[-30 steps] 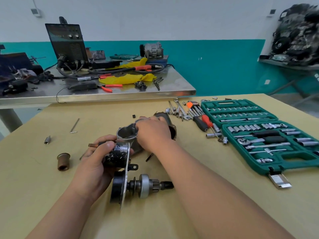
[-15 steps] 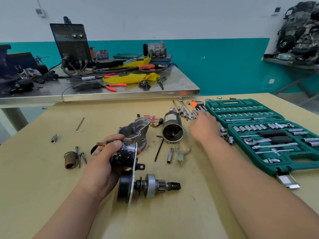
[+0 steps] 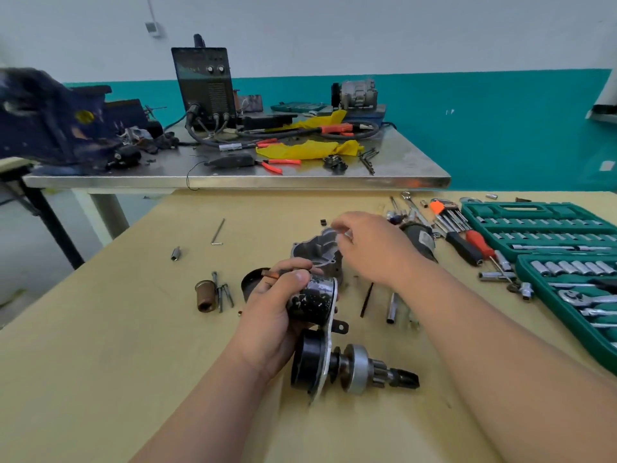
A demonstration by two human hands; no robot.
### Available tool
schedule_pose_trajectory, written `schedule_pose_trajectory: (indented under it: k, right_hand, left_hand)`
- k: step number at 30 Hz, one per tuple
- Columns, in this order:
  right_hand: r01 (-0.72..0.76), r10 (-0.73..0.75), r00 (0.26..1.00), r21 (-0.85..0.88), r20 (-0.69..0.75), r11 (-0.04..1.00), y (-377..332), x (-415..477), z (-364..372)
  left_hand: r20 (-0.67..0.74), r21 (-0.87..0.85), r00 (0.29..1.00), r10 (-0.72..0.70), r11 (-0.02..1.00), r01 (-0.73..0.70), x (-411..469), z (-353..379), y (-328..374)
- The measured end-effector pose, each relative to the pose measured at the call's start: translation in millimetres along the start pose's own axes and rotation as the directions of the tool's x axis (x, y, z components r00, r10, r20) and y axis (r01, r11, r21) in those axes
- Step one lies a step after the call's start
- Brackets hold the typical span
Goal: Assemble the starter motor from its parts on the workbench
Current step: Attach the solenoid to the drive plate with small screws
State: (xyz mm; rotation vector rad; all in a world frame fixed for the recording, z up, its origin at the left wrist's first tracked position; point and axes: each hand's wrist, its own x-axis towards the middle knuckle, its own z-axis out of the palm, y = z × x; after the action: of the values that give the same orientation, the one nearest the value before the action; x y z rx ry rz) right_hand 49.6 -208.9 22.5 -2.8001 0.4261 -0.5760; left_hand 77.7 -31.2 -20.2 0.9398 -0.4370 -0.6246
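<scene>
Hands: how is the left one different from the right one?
The left hand wraps round the black cylinder; the right hand hovers over the grey housing. The left hand is nearer; the right hand reaches farther. Whether the right pinches something is unclear. Both are bare.

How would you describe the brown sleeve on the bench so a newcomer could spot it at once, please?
On the tan workbench, away from the green socket case, look left of the left hand gripping the black cylinder. A stubby brown sleeve sits there. It alone is rusty brown; the screws beside it are thin and grey.
</scene>
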Motion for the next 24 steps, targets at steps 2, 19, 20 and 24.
schedule_pose_trajectory:
  k: [2, 19, 20, 24]
  right_hand:
    - [0.035, -0.037, 0.996, 0.025, 0.079, 0.999, -25.4, 17.6, 2.8]
    - [0.415, -0.243, 0.785, -0.193, 0.57, 0.889, -144.4, 176.0, 128.9]
    - [0.354, -0.234, 0.798, -0.118, 0.556, 0.928, -142.0, 173.7, 130.9]
    - [0.362, -0.238, 0.848, -0.19, 0.474, 0.913, -136.6, 170.0, 123.5]
  left_hand:
    - [-0.016, -0.009, 1.0, -0.01, 1.0, 0.01, 2.6, -8.3, 10.0]
    - [-0.093, -0.11, 0.994, 0.048, 0.992, -0.058, 33.7, -90.5, 53.4]
    - [-0.083, -0.109, 0.995, 0.047, 0.992, -0.056, 34.3, -89.0, 52.6]
    - [-0.074, -0.101, 0.996, 0.046, 0.993, -0.053, 36.2, -80.6, 48.8]
